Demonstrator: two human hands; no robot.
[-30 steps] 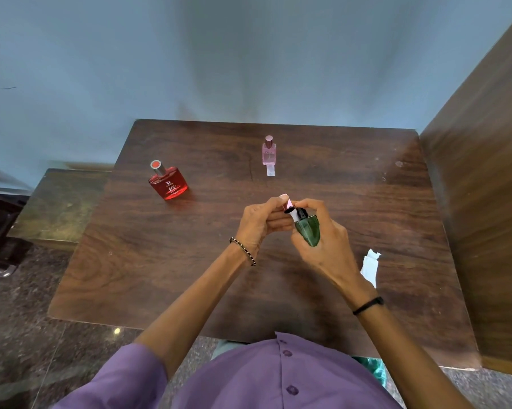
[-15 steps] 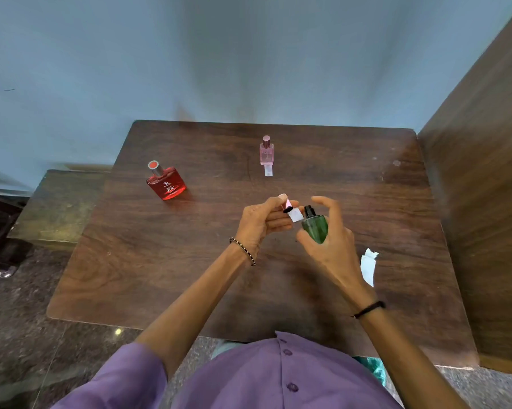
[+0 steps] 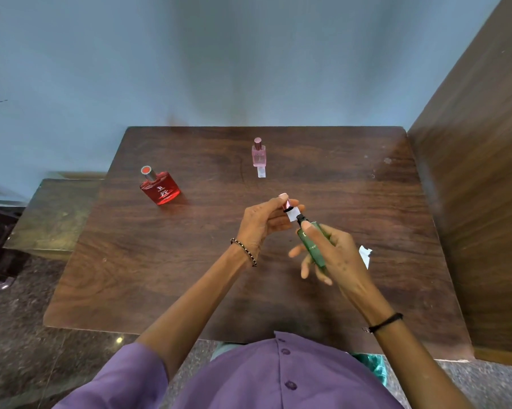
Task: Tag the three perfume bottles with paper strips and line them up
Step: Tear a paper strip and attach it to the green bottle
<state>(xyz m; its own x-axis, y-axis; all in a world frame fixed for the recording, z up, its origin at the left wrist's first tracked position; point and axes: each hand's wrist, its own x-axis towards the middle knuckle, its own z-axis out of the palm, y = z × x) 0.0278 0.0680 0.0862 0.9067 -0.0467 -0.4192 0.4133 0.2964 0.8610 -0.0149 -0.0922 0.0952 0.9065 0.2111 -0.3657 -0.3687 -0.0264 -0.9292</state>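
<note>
Currently right hand (image 3: 340, 255) grips the green bottle (image 3: 314, 246), tilted, above the table (image 3: 160, 276); left hand (image 3: 260, 222) pinches a paper strip (image 3: 292, 215) and cap (image 3: 287, 203) at its nozzle. Red bottle (image 3: 160, 188) stands left, pink bottle (image 3: 258, 154) at back, second strip (image 3: 261, 172) at its base.

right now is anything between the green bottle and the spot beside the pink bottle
Nothing visible does. The right hand holds the green bottle; the table beside the pink bottle is bare wood. The left hand, pinching a paper strip, is at its neck.
</note>
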